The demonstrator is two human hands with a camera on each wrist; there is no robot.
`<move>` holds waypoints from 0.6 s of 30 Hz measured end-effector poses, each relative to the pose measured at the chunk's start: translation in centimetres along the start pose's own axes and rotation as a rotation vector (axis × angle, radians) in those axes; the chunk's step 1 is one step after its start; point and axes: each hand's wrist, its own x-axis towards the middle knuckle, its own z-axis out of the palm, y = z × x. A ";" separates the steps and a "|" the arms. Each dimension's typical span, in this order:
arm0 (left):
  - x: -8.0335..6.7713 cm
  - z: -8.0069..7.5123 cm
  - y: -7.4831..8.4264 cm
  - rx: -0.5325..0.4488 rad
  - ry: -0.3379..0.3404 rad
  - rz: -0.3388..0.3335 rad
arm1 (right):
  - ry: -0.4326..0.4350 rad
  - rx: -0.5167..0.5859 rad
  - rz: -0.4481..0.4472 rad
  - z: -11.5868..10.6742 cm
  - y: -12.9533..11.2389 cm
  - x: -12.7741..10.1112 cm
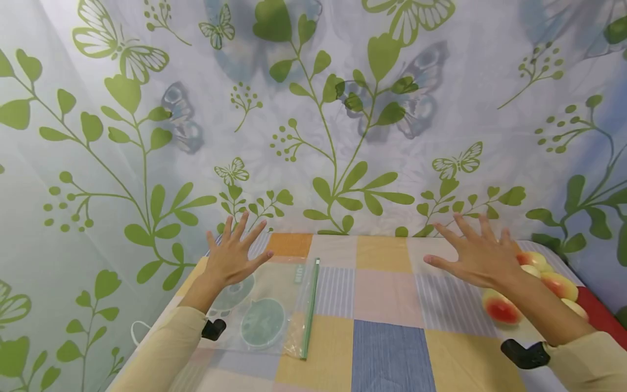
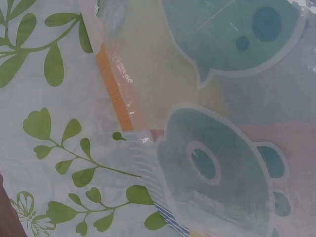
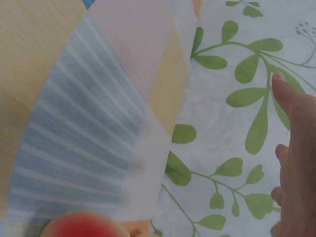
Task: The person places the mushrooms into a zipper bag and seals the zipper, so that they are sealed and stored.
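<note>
Both hands are held up over the table with fingers spread, and neither holds anything. My left hand [image 1: 231, 260] hovers above a clear zip bag [image 1: 300, 288] printed with green cartoon shapes and closed by a green slider strip [image 1: 311, 310]. The left wrist view shows the printed bag [image 2: 212, 163] up close, with only a sliver of the hand at the lower left edge. My right hand [image 1: 482, 256] is raised beside several red-and-yellow peaches [image 1: 502, 307] on the table's right side. In the right wrist view, one peach [image 3: 84, 226] shows at the bottom, with the right hand [image 3: 301, 163] at the right edge.
A patchwork cloth [image 1: 392, 354] covers the table. Behind it hangs a white curtain [image 1: 303, 136] with green leaves and butterflies. Something red [image 1: 602, 310] lies at the right edge, past the peaches. A white cord [image 1: 137, 332] loops off the left side.
</note>
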 end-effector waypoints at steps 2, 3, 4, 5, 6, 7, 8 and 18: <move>-0.1 0.0 -0.1 0.003 -0.003 0.001 | -0.005 -0.001 -0.007 0.1 -0.4 0.1; -0.2 0.0 -0.2 0.002 -0.001 0.002 | -0.010 0.001 -0.012 0.2 -0.6 0.2; -0.2 0.0 -0.3 0.000 0.002 0.006 | -0.011 -0.001 -0.020 0.2 -0.7 0.3; -0.2 0.0 -0.3 0.001 0.004 0.006 | -0.008 -0.001 -0.028 0.3 -1.0 0.3; -0.3 0.0 -0.4 0.005 0.007 0.005 | -0.007 -0.001 -0.039 0.4 -1.2 0.4; -0.3 0.0 -0.4 0.005 0.011 0.003 | -0.003 -0.002 -0.048 0.5 -1.4 0.5; -0.3 0.0 -0.5 0.005 0.014 0.000 | -0.003 0.001 -0.053 0.6 -1.6 0.6; -1.0 0.3 -0.6 0.008 -0.014 -0.004 | -0.019 0.001 -0.095 2.9 -3.9 1.3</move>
